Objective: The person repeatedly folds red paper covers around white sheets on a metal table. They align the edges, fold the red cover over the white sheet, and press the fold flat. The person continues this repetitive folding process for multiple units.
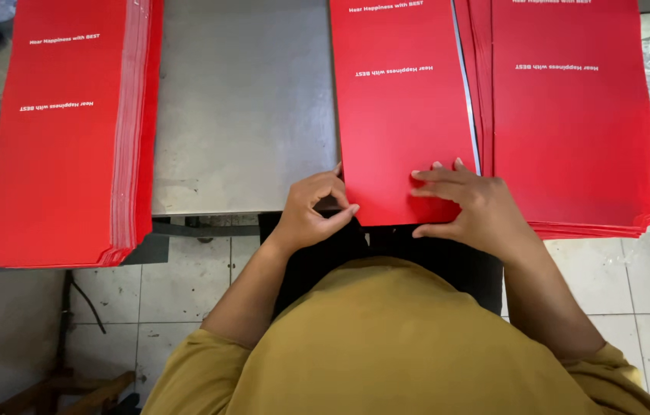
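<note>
Mustard-yellow sleeves frame the view, and just beyond them both hands work the near end of a red printed sheet (402,115) lying on the grey metal bench (244,100). At the sheet's near left corner, the left hand (311,209) pinches its edge between thumb and curled fingers. With fingers spread flat, the right hand (469,204) presses on the near right part of the sheet. Touching its right side lies a stack of red sheets (571,115); another red stack (64,131) sits well apart on the left. Pale floor tiles (187,284) show below the bench.
</note>
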